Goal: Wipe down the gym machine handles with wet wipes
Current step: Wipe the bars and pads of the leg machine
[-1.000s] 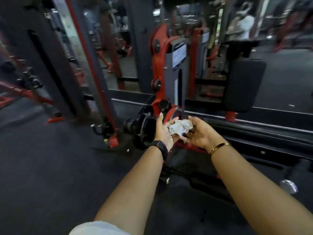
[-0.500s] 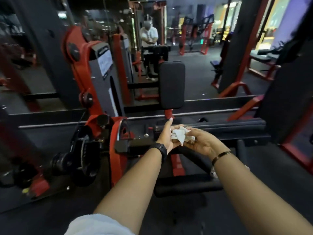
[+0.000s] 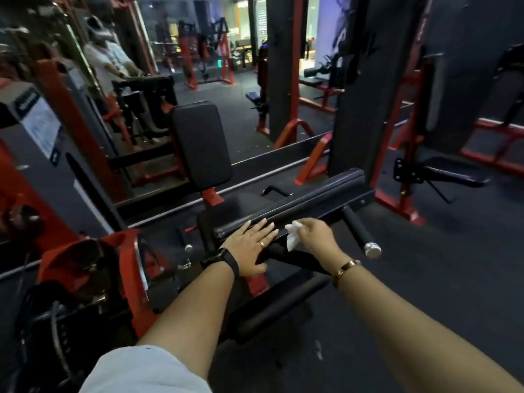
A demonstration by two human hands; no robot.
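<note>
Centre of the frame: the left hand point(image 3: 251, 245) lies flat on the long black padded bar point(image 3: 312, 199), fingers straight and gripping nothing. Just to its right, the right hand point(image 3: 314, 236) clutches a crumpled white wipe point(image 3: 293, 235), pressed to the bar's near edge between the two hands. A black handle point(image 3: 358, 232) with a chrome cap juts out further right, near the wipe.

White short sleeve point(image 3: 141, 370), black wristwatch point(image 3: 221, 260), gold ring point(image 3: 262, 244), gold bracelet point(image 3: 346, 268)
</note>
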